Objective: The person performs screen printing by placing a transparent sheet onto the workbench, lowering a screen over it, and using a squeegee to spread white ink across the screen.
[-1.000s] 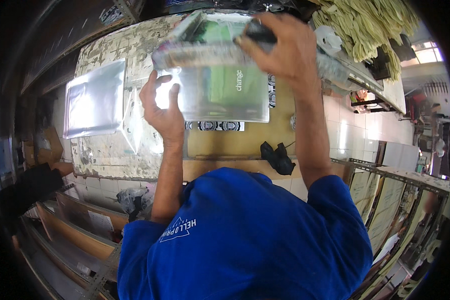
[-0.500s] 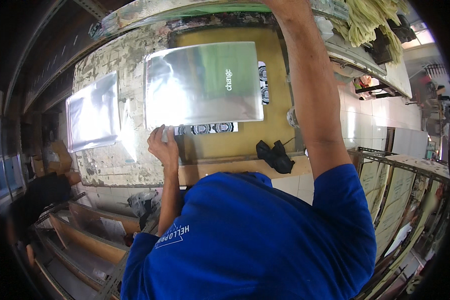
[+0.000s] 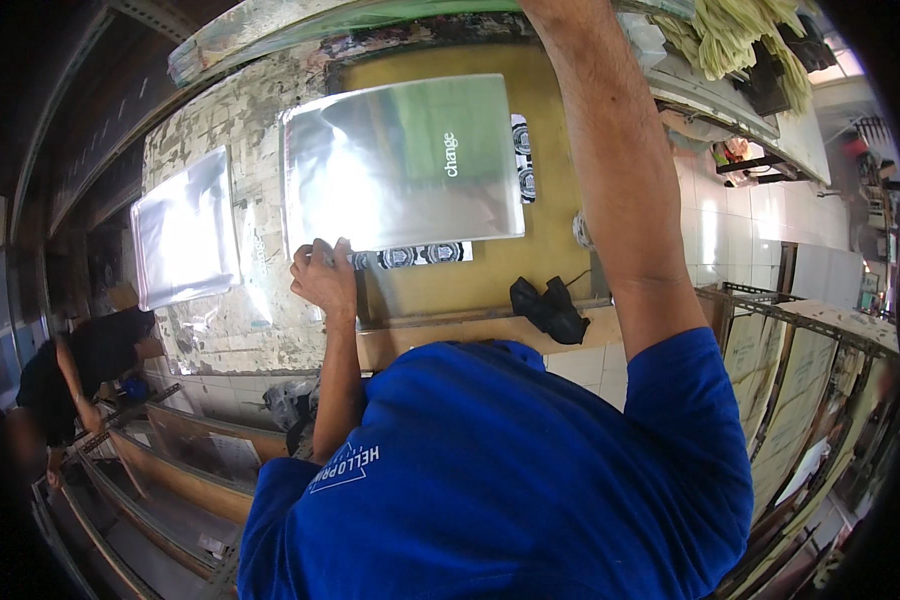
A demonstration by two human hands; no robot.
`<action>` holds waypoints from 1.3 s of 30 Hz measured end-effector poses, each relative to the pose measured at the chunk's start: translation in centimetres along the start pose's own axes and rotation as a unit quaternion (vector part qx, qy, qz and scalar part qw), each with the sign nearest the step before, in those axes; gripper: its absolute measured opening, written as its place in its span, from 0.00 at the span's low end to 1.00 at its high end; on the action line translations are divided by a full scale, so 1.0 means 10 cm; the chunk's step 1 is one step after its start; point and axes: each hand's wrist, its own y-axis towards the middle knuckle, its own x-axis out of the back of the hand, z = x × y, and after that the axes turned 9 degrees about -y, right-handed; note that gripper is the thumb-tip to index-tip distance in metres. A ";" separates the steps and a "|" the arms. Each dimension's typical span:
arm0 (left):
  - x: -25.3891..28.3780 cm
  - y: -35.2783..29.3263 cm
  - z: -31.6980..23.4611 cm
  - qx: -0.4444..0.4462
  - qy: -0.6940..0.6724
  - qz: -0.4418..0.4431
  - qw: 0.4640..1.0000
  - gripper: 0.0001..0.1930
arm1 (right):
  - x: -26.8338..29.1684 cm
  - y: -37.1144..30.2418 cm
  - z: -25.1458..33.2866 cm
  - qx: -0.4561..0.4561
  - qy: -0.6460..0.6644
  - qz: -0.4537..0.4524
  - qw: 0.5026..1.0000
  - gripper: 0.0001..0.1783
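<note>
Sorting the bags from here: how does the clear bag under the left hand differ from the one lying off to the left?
The bag under the left hand, the filled bag, holds something green with white lettering and looks larger; the empty bag shows nothing inside, looks smaller and lies untouched. Both are clear, glossy and flat on the table.

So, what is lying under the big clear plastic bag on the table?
Under the clear plastic bag a strip of black-and-white round stickers sticks out at its lower and right edges, on the yellow-brown board. The left hand presses the bag's lower-left corner. Glare hides the rest beneath.
</note>
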 end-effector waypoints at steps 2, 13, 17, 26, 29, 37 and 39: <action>-0.02 0.00 0.02 -0.009 -0.007 -0.014 1.000 0.18 | 0.05 0.02 0.06 -0.033 -0.004 0.025 0.999 0.24; -0.05 0.03 0.05 0.036 0.037 -0.016 0.999 0.24 | -0.02 -0.03 0.00 0.002 0.023 -0.010 1.000 0.25; -0.05 0.03 0.07 0.033 0.019 -0.011 0.999 0.23 | -0.02 0.00 -0.01 -0.008 0.012 0.006 1.000 0.26; -0.14 0.07 0.10 0.030 -0.136 -0.054 0.989 0.15 | -0.11 0.00 -0.01 0.008 -0.018 -0.071 0.997 0.27; -0.17 0.09 0.05 0.083 -0.267 -0.090 0.956 0.13 | -0.05 -0.09 0.08 0.003 -0.019 -0.062 0.998 0.26; 0.21 0.40 -0.33 0.034 -0.428 -0.160 0.889 0.07 | 0.00 -0.02 0.08 -0.019 -0.012 -0.032 0.999 0.25; 0.42 0.48 -0.39 0.047 -0.426 -0.164 0.888 0.05 | -0.02 -0.01 0.06 -0.024 0.002 -0.042 0.999 0.25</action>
